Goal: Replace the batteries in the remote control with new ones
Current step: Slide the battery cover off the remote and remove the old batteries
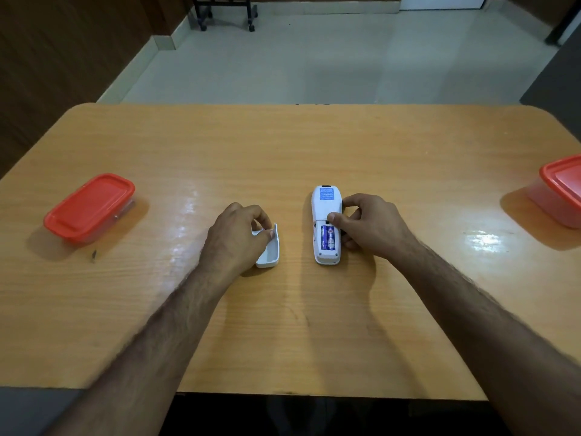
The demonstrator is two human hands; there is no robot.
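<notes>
Nearest, my left hand (239, 234) pinches the cover (269, 247), on edge on the table (283, 325); I lay it flat and let go. My right hand (364, 225) grips the remote (325, 215), face down at mid-table, steady while I pry the batteries (328, 237) out from one end.

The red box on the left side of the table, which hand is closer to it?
Left. The left hand holds the battery cover near the middle of the table, to the right of that red box. The right hand is farther away, gripping the remote.
</notes>
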